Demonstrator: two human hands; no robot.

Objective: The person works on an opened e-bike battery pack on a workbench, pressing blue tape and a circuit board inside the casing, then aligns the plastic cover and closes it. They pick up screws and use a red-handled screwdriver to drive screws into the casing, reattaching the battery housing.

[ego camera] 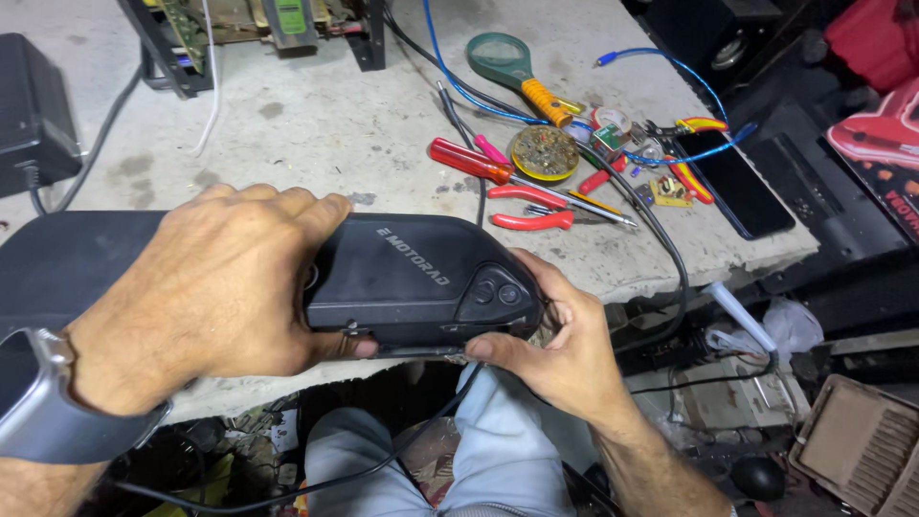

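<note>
Gripping a long black battery case (412, 282) at the tabletop (316, 134) edge, the left hand (211, 287) wraps closed over its top to steady it. The right hand (560, 345) pinches the end cap, fingers (483, 347) curled under the seam. Beyond the fingers, red-handled screwdrivers (469, 161) and pliers (531, 206) clutter the stained, pale surface.

Bright, even light falls from above onto the pale workbench (316, 124), which looks nearly washed out. The black casing (412, 278) carries a soft sheen (no hard glare). Under the bench it goes dim. Edges bow slightly; the near wristwatch (38, 402) is soft.
</note>
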